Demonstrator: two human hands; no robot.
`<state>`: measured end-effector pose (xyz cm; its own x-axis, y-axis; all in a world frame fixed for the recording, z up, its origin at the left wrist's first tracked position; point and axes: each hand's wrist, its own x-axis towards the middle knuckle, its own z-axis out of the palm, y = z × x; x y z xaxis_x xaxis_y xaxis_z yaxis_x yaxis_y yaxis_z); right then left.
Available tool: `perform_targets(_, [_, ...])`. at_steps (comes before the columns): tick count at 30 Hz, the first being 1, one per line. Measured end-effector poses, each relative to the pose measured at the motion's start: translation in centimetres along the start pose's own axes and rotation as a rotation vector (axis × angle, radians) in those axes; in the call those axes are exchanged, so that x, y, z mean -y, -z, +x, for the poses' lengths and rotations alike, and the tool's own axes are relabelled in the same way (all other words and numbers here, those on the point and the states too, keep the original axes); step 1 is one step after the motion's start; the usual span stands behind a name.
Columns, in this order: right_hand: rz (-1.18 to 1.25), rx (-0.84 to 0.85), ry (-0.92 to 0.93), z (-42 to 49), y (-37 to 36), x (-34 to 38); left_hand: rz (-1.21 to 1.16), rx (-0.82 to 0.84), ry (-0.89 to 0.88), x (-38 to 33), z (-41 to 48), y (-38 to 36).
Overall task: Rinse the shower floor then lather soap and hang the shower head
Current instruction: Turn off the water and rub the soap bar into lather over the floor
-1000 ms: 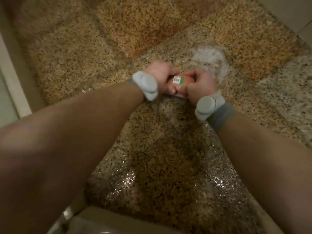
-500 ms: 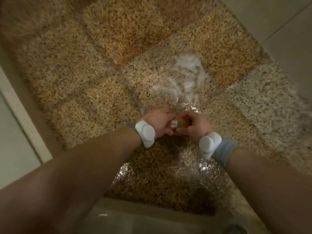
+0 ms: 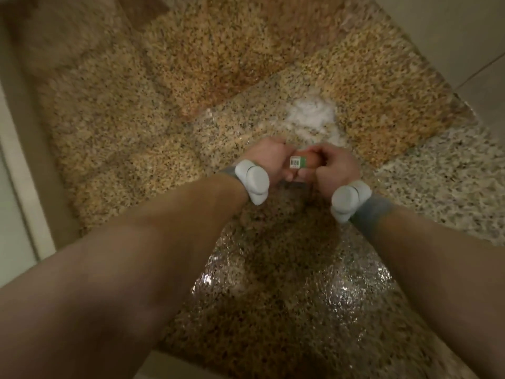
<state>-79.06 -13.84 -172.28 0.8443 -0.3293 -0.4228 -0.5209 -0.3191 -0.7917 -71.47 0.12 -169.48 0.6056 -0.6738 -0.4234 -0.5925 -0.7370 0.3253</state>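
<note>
Together, hands: we held our left hand and right hand closed around one soap bar.
Soap: it lay between our palms, long axis left to right, label toward the left.
Floor: wet shower floor below; white foam patch just beyond, farther away.

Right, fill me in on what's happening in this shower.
A person is standing over the speckled shower floor, holding a small orange soap package between the left hand and right hand, both closed around it. The floor nearest the person is wet and glistening, and a white foamy patch sits just beyond the hands. No shower head is in view.
</note>
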Motion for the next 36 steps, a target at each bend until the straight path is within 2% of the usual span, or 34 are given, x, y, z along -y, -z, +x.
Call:
perform_targets(3, [0.019,-0.012,0.001,1.0,0.2,1.2,0.073,-0.006,-0.008,-0.1,0.7,1.6])
perform_targets(6, [0.067,0.017,0.002,-1.5,-1.0,2.2,0.100,-0.011,-0.049,0.7,-2.6,2.3])
perform_targets(13, [0.130,0.195,-0.089,-9.0,-7.4,1.6,0.159,0.207,-0.083,3.9,-11.5,0.5])
perform_targets(21, [0.126,0.205,-0.133,-10.7,-12.0,1.9,0.164,0.313,-0.050,6.8,-13.8,-0.7])
perform_targets(29, [0.159,0.028,-0.139,-6.8,-11.2,3.0,0.160,0.201,-0.069,7.9,-8.5,0.4])
perform_targets(32, [0.079,-0.045,-0.096,-4.0,-9.6,4.5,0.105,0.082,-0.067,7.9,-6.1,1.3])
perform_targets(36, [0.140,-0.051,-0.184,-2.4,-7.1,6.2,0.083,-0.018,0.014,6.6,-4.2,1.4])
